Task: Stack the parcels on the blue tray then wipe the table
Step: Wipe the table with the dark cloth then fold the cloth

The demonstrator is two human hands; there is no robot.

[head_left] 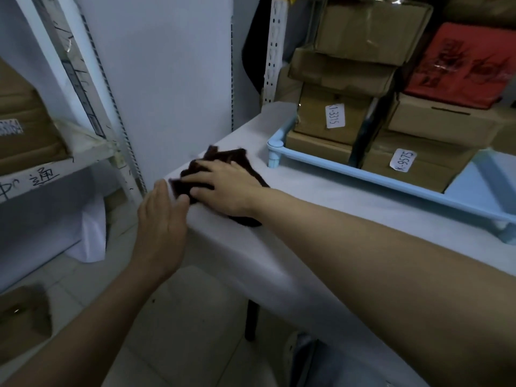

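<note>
The main risk, as I judge it, is the cloth [223, 174] being swept off the near-left corner of the tabletop [321, 199]: it already lies right at that corner, with one dark flap reaching the rounded edge, so a stroke carried further left could send it, and whatever dust it has gathered, to the floor. The left hand [160, 227] hangs just off that corner, palm turned toward the edge, its fingers [159, 194] straight and held together; it seems placed to catch what comes over, but if it sits too low or too late the sweepings miss it. A second, lesser risk is a stroke going right and knocking the tray [363, 174], which stands near on the far-right part of the tabletop with the parcels [416, 166] stacked in it; the stack looks settled, so I think a light bump would do little. The right hand [223, 188] lies flat on the cloth, fingers [198, 178] spread and pressing down rather than pinching, their tips near the cloth's left edge, with cloth showing beyond the hand on the far side and under the wrist.
</note>
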